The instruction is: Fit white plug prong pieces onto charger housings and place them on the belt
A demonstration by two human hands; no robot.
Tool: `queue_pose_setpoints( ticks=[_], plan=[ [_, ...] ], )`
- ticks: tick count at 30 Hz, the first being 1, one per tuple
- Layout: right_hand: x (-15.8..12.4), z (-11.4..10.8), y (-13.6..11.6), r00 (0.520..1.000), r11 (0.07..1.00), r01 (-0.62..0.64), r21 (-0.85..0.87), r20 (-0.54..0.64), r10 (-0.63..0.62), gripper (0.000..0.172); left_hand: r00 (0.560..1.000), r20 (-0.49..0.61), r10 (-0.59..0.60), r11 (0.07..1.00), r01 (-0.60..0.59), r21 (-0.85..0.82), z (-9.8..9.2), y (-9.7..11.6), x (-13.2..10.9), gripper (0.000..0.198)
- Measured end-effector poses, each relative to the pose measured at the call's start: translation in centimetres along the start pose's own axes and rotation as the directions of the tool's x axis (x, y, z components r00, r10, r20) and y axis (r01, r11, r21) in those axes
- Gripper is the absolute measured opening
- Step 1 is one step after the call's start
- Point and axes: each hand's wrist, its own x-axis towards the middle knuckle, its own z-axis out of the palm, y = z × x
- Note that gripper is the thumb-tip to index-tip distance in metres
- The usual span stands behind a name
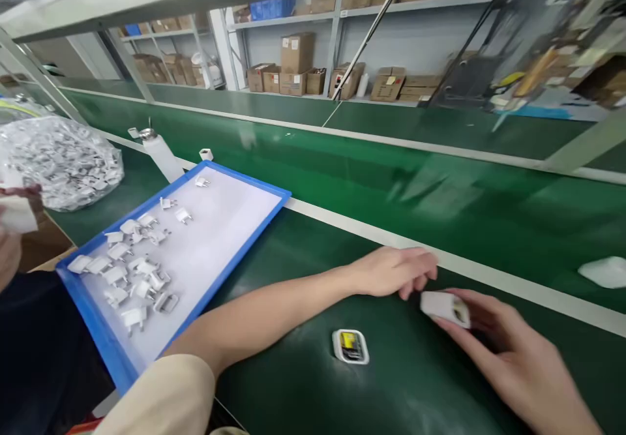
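My right hand (508, 337) grips a white plastic charger housing (437, 307) between thumb and fingers, its hollow end facing right. Just left of it, my left hand (398, 270) hovers above the bench, loosely bent fingers apart, with nothing visible in them; some fingertips are hidden. On the green bench top, nearer to me, lies an open white housing (351, 347) with yellow and black parts inside. A blue-rimmed tray (244, 252) to the left bears several white plug adapters (117, 272), mostly heaped on its left half.
A clear bag of white parts (63, 161) and a white bottle (161, 154) stand at the far left. Beside me, a co-worker's hand (8, 246) holds something white. One white piece (605, 272) lies right; another (206, 154) sits behind the tray. A metal frame (342, 138) crosses behind.
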Motion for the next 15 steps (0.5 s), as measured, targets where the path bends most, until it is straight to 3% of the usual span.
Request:
queue_pose_setpoints(
  ticks=[3, 6, 8, 11, 13, 15],
  plan=[
    [-0.9, -0.7, -1.2, 0.981, 0.995, 0.089, -0.033, 0.177, -0.082, 0.036, 0.998, -0.068, 0.014, 0.967, 0.004, 0.256, 0.6, 0.3, -0.4, 0.044],
    [-1.5, -0.6, -2.0, 0.952, 0.984, 0.177, -0.019, 0.255, -0.166, 0.034, 0.992, -0.122, -0.021, 0.909, 0.069, 0.412, -1.6, 1.2, -0.5, 0.037],
    [-1.6, -0.5, -2.1, 0.948, 0.981, 0.193, -0.013, 0.259, -0.183, 0.037, 0.981, -0.176, -0.078, 0.834, 0.161, 0.528, -5.4, 2.1, -1.4, 0.025],
    [-1.4, -0.2, -1.9, 0.956, 0.982, 0.188, -0.017, 0.231, -0.179, 0.045, 0.917, -0.335, -0.218, 0.658, 0.391, 0.643, -13.8, 4.2, -5.0, 0.019],
    [-1.4, 0.1, -1.9, 0.957, 0.982, 0.187, -0.017, 0.23, -0.178, 0.045, 0.818, -0.473, -0.327, 0.517, 0.574, 0.635, -19.4, 5.8, -8.9, 0.02],
    [-1.4, 0.4, -1.9, 0.952, 0.982, 0.191, -0.013, 0.244, -0.182, 0.043, 0.691, -0.595, -0.41, 0.386, 0.723, 0.573, -23.6, 7.1, -13.4, 0.029]
  ],
)
